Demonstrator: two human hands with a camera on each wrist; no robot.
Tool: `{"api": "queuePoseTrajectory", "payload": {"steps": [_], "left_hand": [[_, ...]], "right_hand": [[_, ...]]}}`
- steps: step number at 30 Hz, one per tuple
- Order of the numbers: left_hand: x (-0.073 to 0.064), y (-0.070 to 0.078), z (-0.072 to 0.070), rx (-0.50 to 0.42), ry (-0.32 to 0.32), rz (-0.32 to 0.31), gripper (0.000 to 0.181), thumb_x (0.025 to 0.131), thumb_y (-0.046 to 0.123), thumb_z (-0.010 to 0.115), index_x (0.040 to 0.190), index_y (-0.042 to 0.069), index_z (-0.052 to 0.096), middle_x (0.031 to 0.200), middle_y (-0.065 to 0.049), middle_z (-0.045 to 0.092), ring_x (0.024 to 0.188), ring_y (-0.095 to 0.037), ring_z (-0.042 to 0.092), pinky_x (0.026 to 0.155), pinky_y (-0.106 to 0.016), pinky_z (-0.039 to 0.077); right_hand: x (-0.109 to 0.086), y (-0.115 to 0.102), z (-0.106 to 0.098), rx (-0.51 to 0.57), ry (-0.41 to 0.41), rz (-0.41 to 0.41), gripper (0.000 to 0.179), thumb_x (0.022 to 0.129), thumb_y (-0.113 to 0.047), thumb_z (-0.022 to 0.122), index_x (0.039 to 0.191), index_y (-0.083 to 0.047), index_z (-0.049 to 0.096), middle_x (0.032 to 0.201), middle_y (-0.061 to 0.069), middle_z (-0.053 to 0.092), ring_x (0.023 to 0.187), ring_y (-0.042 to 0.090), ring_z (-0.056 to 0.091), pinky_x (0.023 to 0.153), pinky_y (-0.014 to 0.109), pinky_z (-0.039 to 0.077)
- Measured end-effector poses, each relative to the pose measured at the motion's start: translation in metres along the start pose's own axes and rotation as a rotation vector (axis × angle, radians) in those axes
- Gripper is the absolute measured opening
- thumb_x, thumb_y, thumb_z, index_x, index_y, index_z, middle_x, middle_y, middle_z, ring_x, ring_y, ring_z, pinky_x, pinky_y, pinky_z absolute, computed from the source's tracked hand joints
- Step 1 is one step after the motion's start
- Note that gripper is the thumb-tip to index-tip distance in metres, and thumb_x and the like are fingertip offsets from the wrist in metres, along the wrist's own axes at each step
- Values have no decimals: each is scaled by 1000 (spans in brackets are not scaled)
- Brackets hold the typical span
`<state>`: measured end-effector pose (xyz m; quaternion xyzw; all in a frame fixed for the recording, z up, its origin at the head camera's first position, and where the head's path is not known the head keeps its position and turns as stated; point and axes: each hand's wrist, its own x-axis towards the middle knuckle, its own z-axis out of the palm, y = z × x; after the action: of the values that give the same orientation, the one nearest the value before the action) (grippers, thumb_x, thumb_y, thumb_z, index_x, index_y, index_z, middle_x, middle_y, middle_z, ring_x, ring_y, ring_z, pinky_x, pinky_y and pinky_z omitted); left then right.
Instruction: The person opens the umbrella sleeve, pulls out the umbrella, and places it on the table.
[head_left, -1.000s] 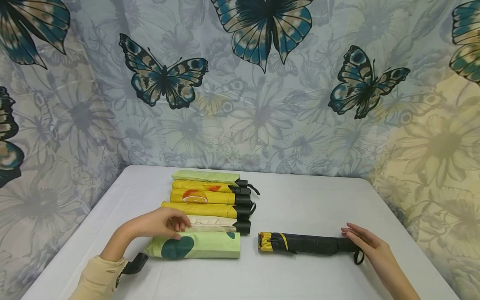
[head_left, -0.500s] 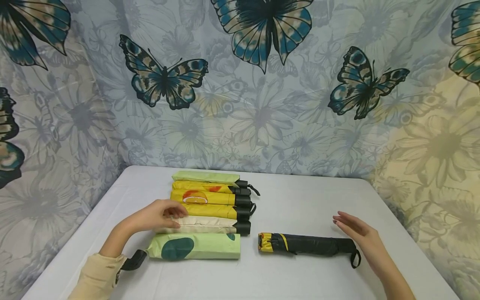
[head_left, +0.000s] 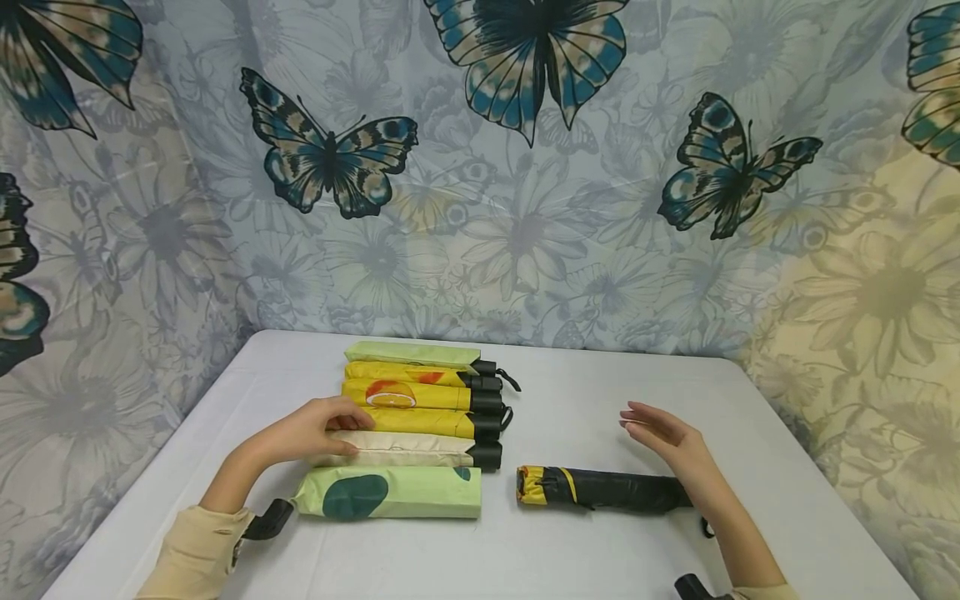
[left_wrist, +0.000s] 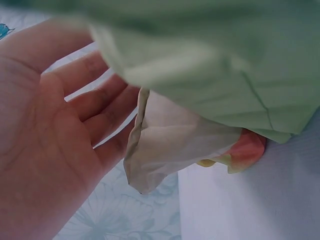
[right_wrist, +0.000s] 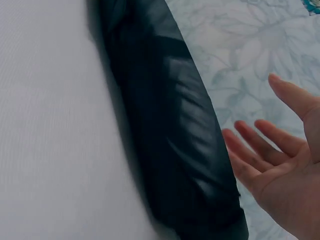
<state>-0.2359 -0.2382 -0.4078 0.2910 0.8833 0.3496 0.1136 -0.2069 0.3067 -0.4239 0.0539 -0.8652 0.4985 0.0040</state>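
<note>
A printed cloth backdrop (head_left: 517, 292) of butterflies and pale flowers, smooth but for faint creases, hangs behind a table (head_left: 585, 550) covered in matte white cloth. Left of the middle, folded umbrellas lie side by side: nearest, a broad, flat-sided light-green umbrella (head_left: 420, 493) with dark-green patches, then a cream umbrella (head_left: 427, 450), a plain yellow umbrella (head_left: 427, 422), an orange-slice umbrella (head_left: 435, 396), another yellow umbrella (head_left: 386, 371) and a pale-green umbrella (head_left: 408, 353). Apart to the right lies a black umbrella (head_left: 630, 490), a slim roll of wrinkled fabric with a sheen and a yellow-and-orange end. All should be light and hardly fragile, soft, slightly slippery cloth round a stiff core; the surest hold is probably mid-roll or on the rigid cylinder of the black handle (head_left: 487, 456), since loose cloth would crumple. The left hand (head_left: 326, 417) is over the cream umbrella's left part, thumb on it, bent fingers towards the plain yellow umbrella; whether it grips, I cannot tell. The right hand (head_left: 667, 437), fingers loosely extended, holds nothing beyond the black umbrella. Smallest, a thin dark wrist loop (head_left: 707, 527) shows partly behind the right wrist.
</note>
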Motion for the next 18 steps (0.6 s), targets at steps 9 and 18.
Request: {"api": "queuePoseTrajectory", "payload": {"steps": [9, 18], "left_hand": [[0, 0, 0, 21, -3, -9, 39, 84, 25, 77, 119, 12, 65, 113, -3, 67, 103, -21, 62, 89, -30, 54], [-1, -1, 1, 48, -9, -1, 38, 83, 24, 78, 117, 13, 66, 108, 0, 66, 97, -13, 60, 84, -26, 53]], "right_hand": [[21, -12, 24, -5, -40, -25, 57, 95, -44, 60, 144, -16, 48, 137, 5, 60, 110, -15, 55, 102, 27, 49], [38, -27, 44, 43, -116, -40, 56, 91, -43, 66, 140, -19, 52, 135, 4, 62, 112, -4, 61, 106, 50, 46]]}}
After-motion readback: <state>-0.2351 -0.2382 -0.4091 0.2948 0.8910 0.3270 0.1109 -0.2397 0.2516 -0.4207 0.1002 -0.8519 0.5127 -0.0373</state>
